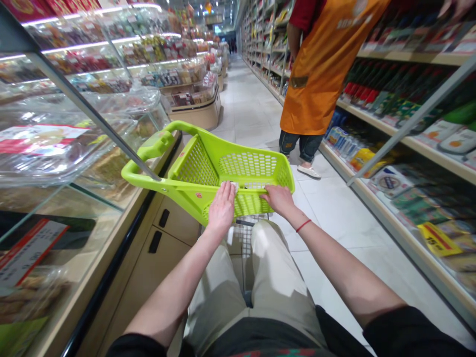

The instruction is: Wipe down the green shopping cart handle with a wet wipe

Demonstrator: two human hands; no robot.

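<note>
Green basket (208,163), mid-frame: left hand (222,207) and right hand (278,198) clamp its near rim, seemingly keeping it level.

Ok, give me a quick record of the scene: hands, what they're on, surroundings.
left hand: laid flat on near rim of the basket, over a white scrap
right hand: fingers curled on the same rim
ahead: person in orange apron, at the shelves on the right
left side: glass case of packed food
</note>
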